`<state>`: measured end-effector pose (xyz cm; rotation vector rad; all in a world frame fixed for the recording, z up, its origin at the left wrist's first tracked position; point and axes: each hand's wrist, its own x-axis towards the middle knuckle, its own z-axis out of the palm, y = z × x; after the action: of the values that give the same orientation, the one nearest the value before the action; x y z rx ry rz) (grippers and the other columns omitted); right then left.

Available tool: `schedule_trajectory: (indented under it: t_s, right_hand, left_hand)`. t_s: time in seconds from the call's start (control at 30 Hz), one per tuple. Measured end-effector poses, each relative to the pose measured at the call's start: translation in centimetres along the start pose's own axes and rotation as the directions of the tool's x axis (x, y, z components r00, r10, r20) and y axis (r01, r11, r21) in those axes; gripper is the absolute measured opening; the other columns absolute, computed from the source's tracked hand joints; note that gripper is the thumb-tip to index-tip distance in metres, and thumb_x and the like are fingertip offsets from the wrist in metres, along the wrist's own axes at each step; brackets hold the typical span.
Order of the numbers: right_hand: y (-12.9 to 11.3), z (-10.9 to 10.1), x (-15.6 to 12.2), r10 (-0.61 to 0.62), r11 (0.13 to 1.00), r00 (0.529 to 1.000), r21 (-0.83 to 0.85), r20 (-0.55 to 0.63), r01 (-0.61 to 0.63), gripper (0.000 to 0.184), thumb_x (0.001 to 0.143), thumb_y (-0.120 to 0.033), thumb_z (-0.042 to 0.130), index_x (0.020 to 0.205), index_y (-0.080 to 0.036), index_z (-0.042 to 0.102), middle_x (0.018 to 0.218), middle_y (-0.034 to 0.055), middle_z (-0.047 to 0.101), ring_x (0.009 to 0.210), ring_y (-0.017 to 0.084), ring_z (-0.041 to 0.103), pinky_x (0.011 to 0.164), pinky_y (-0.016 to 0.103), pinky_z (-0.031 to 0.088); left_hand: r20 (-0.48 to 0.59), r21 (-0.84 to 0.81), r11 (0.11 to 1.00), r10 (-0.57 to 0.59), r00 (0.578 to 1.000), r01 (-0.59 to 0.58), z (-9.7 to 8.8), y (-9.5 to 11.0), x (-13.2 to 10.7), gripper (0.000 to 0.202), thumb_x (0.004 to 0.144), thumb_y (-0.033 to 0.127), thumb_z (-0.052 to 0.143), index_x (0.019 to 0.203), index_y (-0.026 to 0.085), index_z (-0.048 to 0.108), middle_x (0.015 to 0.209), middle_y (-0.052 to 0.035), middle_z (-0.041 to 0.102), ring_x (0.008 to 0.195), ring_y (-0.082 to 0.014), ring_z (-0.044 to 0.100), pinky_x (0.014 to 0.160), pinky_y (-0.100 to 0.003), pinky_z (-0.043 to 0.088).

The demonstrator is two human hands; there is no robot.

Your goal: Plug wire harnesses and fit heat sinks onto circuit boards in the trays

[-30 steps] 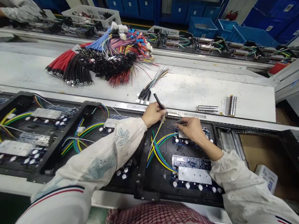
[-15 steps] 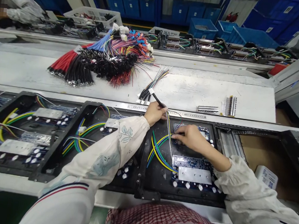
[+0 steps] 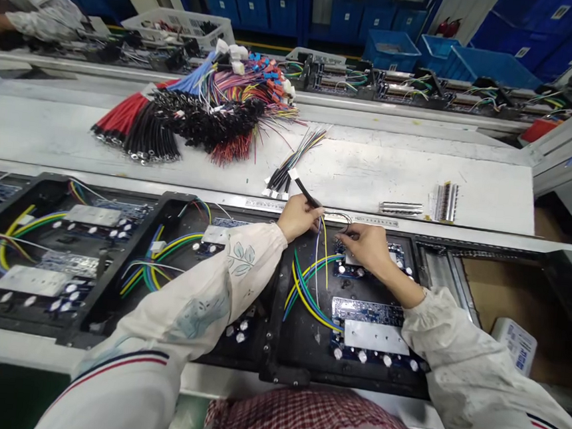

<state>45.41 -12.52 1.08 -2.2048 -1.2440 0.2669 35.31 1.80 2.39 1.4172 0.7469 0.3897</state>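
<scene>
My left hand (image 3: 300,217) is closed round a black-sheathed cable (image 3: 306,188) with a white connector at its upper end. From under that hand, yellow and white wires (image 3: 324,244) hang over the black tray (image 3: 304,349). To the right, my right hand (image 3: 364,241) pinches a thin dark wire (image 3: 343,218) that loops up near the tray's back edge. Below my right hand lies a circuit board (image 3: 397,256), partly covered by it. A second circuit board (image 3: 367,312) with a metal plate sits nearer me, with blue, yellow and green wires (image 3: 304,289) curving from the boards.
On the white bench behind lie a small bundle of cables (image 3: 290,165), a large heap of wire harnesses (image 3: 209,111) and metal strips (image 3: 401,208). More black trays with boards (image 3: 90,217) stand at left. A white device (image 3: 513,344) lies at right. A co-worker's sleeve (image 3: 44,6) shows far left.
My right hand has moved up and back from the blue-yellow-green wires to the thin wire near the tray's back edge. The yellow wire now hangs apart from the white one. My left hand stays put.
</scene>
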Motion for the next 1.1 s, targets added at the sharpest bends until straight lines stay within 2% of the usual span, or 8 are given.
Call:
schedule_trajectory:
  t_s: [0.2, 0.37, 0.47, 0.53, 0.63, 0.73, 0.93, 1.1]
  right_hand:
    - [0.2, 0.3, 0.3, 0.005, 1.000, 1.000, -0.024, 0.010, -0.004, 0.008, 0.075, -0.024, 0.068, 0.079, -0.018, 0.073, 0.077, 0.0038, 0.073, 0.066, 0.017, 0.064, 0.065, 0.027, 0.045]
    - [-0.9, -1.3, -0.6, -0.020, 0.998, 0.998, -0.064, 0.066, 0.024, 0.011, 0.072, -0.029, 0.071, 0.076, -0.018, 0.073, 0.076, 0.0061, 0.072, 0.069, 0.020, 0.064, 0.066, 0.029, 0.043]
    - [-1.9, -2.2, -1.7, -0.064, 0.998, 0.964, 0.027, 0.259, 0.059, 0.017, 0.075, -0.035, 0.068, 0.070, -0.020, 0.072, 0.066, 0.0033, 0.070, 0.060, 0.016, 0.061, 0.058, 0.027, 0.041]
    - [-2.1, -2.2, -2.0, -0.064, 0.987, 0.933, 0.162, 0.355, 0.006, 0.018, 0.077, -0.034, 0.065, 0.068, -0.019, 0.071, 0.057, 0.0005, 0.067, 0.051, 0.013, 0.058, 0.053, 0.025, 0.040]
    - [-1.4, -1.4, -1.7, 0.033, 0.966, 0.981, 0.245, 0.192, -0.081, 0.015, 0.075, -0.031, 0.066, 0.071, -0.018, 0.071, 0.057, 0.0009, 0.067, 0.050, 0.014, 0.059, 0.052, 0.025, 0.042]
    - [-0.4, -0.6, -1.0, 0.038, 0.987, 0.999, 0.159, -0.009, -0.037, 0.015, 0.073, -0.031, 0.067, 0.074, -0.017, 0.072, 0.066, 0.0035, 0.070, 0.056, 0.015, 0.061, 0.056, 0.026, 0.043]
    - [-0.3, -0.2, -0.9, -0.002, 1.000, 1.000, 0.024, -0.022, 0.003, 0.012, 0.074, -0.027, 0.067, 0.078, -0.019, 0.074, 0.066, 0.0029, 0.070, 0.055, 0.015, 0.059, 0.058, 0.026, 0.041]
    - [-0.3, -0.1, -1.0, -0.011, 1.000, 0.999, 0.015, -0.047, 0.012, 0.012, 0.074, -0.028, 0.067, 0.078, -0.019, 0.075, 0.069, 0.0032, 0.071, 0.057, 0.016, 0.060, 0.059, 0.027, 0.042]
  left_hand:
    - [0.000, -0.005, 1.000, -0.004, 1.000, 0.004, 0.0, 0.1, 0.0, 0.015, 0.075, 0.002, 0.059, 0.072, 0.013, 0.048, 0.045, 0.0062, 0.050, 0.037, -0.0104, 0.052, 0.041, -0.023, 0.049]
    - [-0.008, -0.022, 1.000, -0.003, 1.000, 0.002, 0.0, 0.0, 0.1, 0.012, 0.076, 0.003, 0.056, 0.075, 0.013, 0.049, 0.047, 0.0052, 0.051, 0.040, -0.0114, 0.054, 0.042, -0.024, 0.051]
    - [-0.016, -0.030, 1.000, -0.004, 1.000, 0.004, 0.1, 0.0, 0.1, 0.011, 0.076, 0.003, 0.057, 0.076, 0.012, 0.050, 0.050, 0.0048, 0.052, 0.042, -0.0110, 0.055, 0.045, -0.025, 0.053]
    - [-0.026, -0.033, 0.999, -0.005, 1.000, 0.004, 0.2, 0.1, 0.1, 0.012, 0.076, 0.004, 0.058, 0.076, 0.012, 0.050, 0.052, 0.0048, 0.053, 0.043, -0.0104, 0.056, 0.047, -0.026, 0.054]
    - [-0.018, -0.034, 0.999, -0.014, 1.000, 0.014, 0.2, 0.1, 0.1, 0.010, 0.077, 0.005, 0.056, 0.077, 0.012, 0.049, 0.052, 0.0041, 0.054, 0.042, -0.0113, 0.056, 0.046, -0.027, 0.053]
    - [0.001, -0.030, 0.999, -0.021, 1.000, 0.021, 0.2, 0.1, 0.0, 0.009, 0.078, 0.006, 0.055, 0.077, 0.012, 0.049, 0.048, 0.0035, 0.054, 0.040, -0.0127, 0.056, 0.044, -0.026, 0.052]
    - [-0.011, -0.031, 0.999, -0.017, 1.000, 0.016, 0.3, 0.2, 0.0, 0.011, 0.078, 0.003, 0.053, 0.077, 0.013, 0.048, 0.047, 0.0055, 0.052, 0.039, -0.0115, 0.054, 0.041, -0.024, 0.049]
    - [-0.015, -0.021, 1.000, -0.020, 1.000, 0.019, 0.2, 0.2, 0.0, 0.013, 0.078, 0.003, 0.055, 0.074, 0.013, 0.048, 0.047, 0.0053, 0.052, 0.039, -0.0114, 0.053, 0.042, -0.024, 0.049]
